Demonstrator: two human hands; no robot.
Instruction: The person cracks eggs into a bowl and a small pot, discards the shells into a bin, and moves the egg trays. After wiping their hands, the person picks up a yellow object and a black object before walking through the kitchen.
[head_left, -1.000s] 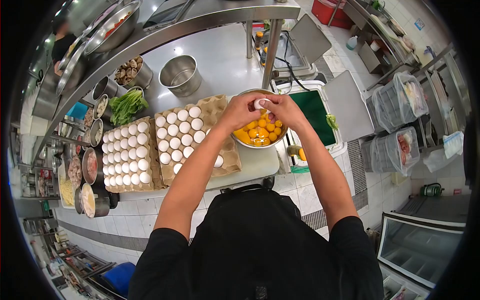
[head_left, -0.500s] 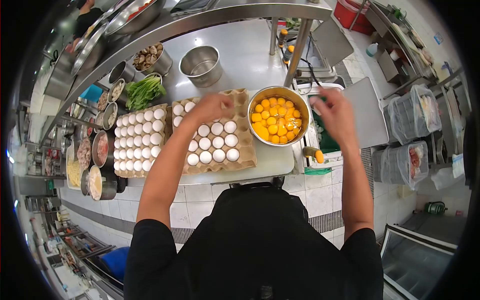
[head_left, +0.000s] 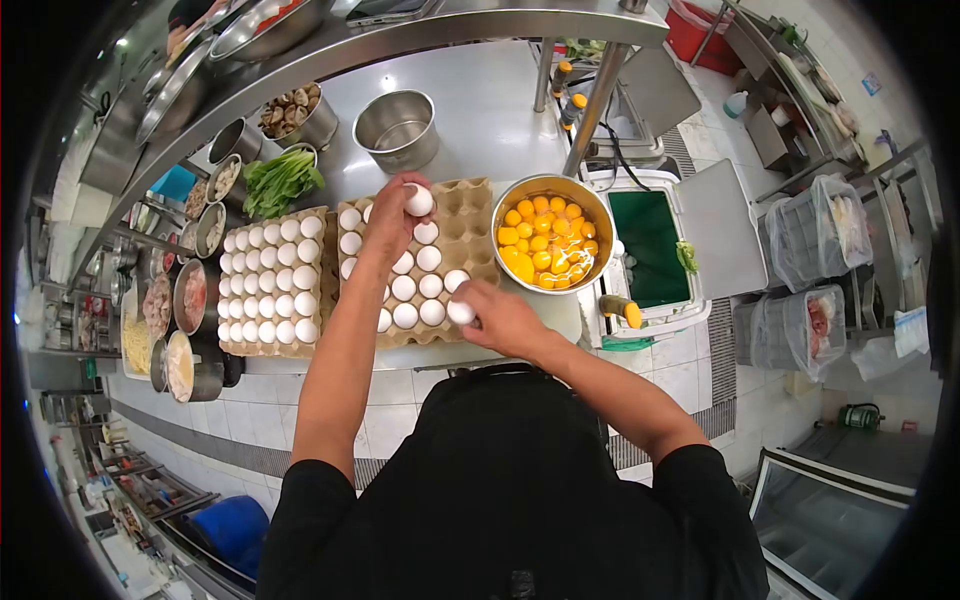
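My left hand (head_left: 395,222) is closed around a white egg (head_left: 419,200), held above the far part of the right-hand egg tray (head_left: 470,205). At that tray's near right corner, my right hand (head_left: 503,318) has its fingers on another white egg (head_left: 461,312); whether it has left its cup cannot be told. Several eggs sit in the tray's left and near cups, while cups at the far right are bare. Beside the tray stands a metal pot (head_left: 497,232) with many yolks (head_left: 541,243) in it.
A full egg tray (head_left: 268,280) lies to the left, near leafy greens (head_left: 284,184). An empty metal pot (head_left: 395,135) stands behind the trays. Right of the yolks is a green-lined bin (head_left: 640,240). A steel shelf edge (head_left: 400,45) crosses overhead.
My right hand has swung left from over the bin to the tray's near corner and touches an egg. My left hand now holds an egg. The green bin has come into view.
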